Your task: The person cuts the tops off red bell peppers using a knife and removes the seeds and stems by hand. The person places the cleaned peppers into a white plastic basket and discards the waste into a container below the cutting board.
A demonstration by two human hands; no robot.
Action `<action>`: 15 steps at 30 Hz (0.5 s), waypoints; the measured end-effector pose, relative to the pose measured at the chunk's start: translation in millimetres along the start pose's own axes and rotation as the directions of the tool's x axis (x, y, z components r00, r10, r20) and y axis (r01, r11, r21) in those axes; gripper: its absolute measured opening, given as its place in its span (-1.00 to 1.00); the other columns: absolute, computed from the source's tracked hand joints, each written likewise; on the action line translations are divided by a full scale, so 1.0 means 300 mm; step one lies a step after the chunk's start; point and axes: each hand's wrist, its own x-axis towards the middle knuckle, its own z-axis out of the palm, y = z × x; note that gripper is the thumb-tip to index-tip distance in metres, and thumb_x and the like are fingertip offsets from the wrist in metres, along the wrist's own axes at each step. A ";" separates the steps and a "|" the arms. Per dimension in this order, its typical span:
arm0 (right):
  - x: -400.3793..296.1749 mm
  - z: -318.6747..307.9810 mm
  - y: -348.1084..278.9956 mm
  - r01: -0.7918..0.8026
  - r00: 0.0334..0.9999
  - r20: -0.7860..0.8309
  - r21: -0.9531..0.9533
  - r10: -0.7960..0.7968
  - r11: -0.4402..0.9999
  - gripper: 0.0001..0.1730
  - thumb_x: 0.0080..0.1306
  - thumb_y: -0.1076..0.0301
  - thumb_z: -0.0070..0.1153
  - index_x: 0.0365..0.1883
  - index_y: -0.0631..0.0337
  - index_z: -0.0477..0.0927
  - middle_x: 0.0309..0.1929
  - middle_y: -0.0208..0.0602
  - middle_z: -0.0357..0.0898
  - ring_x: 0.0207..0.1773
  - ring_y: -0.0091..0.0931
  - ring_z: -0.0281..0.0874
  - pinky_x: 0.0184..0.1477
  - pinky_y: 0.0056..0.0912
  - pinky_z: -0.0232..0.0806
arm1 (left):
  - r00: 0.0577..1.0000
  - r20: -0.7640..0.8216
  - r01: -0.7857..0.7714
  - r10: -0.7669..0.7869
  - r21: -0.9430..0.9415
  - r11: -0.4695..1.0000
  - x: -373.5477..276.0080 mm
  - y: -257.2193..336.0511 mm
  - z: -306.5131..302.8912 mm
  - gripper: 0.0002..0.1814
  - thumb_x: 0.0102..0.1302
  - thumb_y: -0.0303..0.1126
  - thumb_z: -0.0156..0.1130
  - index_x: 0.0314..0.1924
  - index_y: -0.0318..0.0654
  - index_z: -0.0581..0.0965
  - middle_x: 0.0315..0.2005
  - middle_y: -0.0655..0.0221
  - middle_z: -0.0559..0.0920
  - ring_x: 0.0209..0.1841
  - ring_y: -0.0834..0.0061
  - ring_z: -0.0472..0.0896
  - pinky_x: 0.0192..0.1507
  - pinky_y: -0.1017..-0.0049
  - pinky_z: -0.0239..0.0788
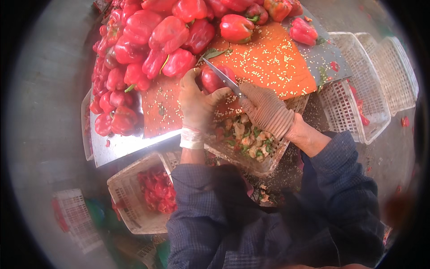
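Observation:
A knit glove covers my right hand [265, 108], which grips a knife [222, 76]; its blade points up and left, over a red bell pepper [215, 79]. That pepper sits on an orange mat [268, 60] strewn with pale seeds. My left hand [200, 99], gloved and taped at the wrist, is at the pepper's left and near side, thumb and fingers spread; whether it touches the pepper cannot be told. A large heap of red bell peppers [169, 35] lies beyond and to the left. A green leaf [212, 53] rests past the knife tip.
Below my hands, a plastic crate [265, 169] holds pepper cores and green stems. Another crate [122, 198] at lower left contains red pepper pieces. More white crates [376, 84] stand at right. The metal tabletop's edge [134, 151] runs along the near left side.

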 end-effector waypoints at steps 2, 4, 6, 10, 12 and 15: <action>-0.014 0.007 -0.001 0.014 1.000 -0.021 -0.093 -0.016 0.996 -0.88 0.32 0.41 -0.05 -0.26 0.30 0.42 -0.40 0.05 0.50 -0.27 0.02 0.51 -0.28 -0.01 0.37 | 1.000 0.001 -0.006 0.006 0.028 1.000 0.000 -0.001 0.003 0.01 -0.23 0.22 0.55 0.07 -0.43 0.45 -0.09 0.10 0.58 -0.01 0.22 0.57 0.04 0.34 0.40; -0.023 -0.001 -0.027 0.011 1.000 0.001 -0.183 -0.011 0.983 -0.88 0.32 0.43 -0.06 -0.27 0.31 0.41 -0.40 0.04 0.51 -0.28 0.00 0.53 -0.28 -0.03 0.40 | 1.000 0.009 0.012 -0.012 0.039 0.999 0.001 0.004 -0.003 -0.02 -0.22 0.19 0.56 0.06 -0.43 0.46 -0.09 0.09 0.59 -0.01 0.22 0.57 0.05 0.34 0.40; -0.031 0.018 -0.011 -0.057 0.982 0.158 -0.275 0.104 0.960 -0.88 0.32 0.43 -0.06 -0.27 0.32 0.42 -0.41 0.05 0.52 -0.29 -0.04 0.56 -0.28 -0.04 0.41 | 1.000 -0.002 0.009 -0.009 0.037 0.999 0.005 -0.002 -0.003 -0.03 -0.21 0.17 0.57 0.06 -0.43 0.46 -0.09 0.08 0.60 -0.01 0.22 0.57 0.05 0.34 0.39; -0.049 0.004 -0.019 -0.060 0.976 0.186 -0.286 0.117 0.956 -0.88 0.30 0.44 -0.04 -0.30 0.33 0.46 -0.42 0.06 0.55 -0.27 -0.08 0.60 -0.26 -0.09 0.43 | 0.999 0.014 0.030 -0.030 0.019 0.999 -0.001 0.008 0.000 -0.14 -0.16 -0.08 0.59 0.10 -0.40 0.42 -0.05 0.03 0.55 0.01 0.12 0.55 0.04 0.26 0.40; -0.048 -0.012 -0.027 -0.103 0.942 0.273 -0.323 0.197 0.941 -0.87 0.30 0.44 -0.05 -0.32 0.34 0.47 -0.42 0.07 0.57 -0.26 -0.07 0.60 -0.26 -0.10 0.44 | 0.997 0.010 0.076 -0.075 -0.015 0.997 0.002 0.009 0.004 -0.19 -0.13 -0.14 0.57 0.08 -0.41 0.43 -0.06 0.03 0.56 -0.01 0.14 0.56 0.05 0.28 0.40; -0.050 -0.073 -0.031 -0.148 0.887 0.376 -0.321 0.269 0.936 -0.80 0.30 0.38 -0.06 -0.18 0.29 0.49 -0.40 0.04 0.56 -0.25 -0.09 0.57 -0.20 -0.13 0.40 | 0.992 -0.005 0.125 -0.126 -0.114 0.986 0.009 -0.009 0.012 -0.26 -0.06 -0.19 0.53 0.07 -0.43 0.45 -0.08 0.03 0.59 -0.03 0.17 0.58 0.06 0.31 0.40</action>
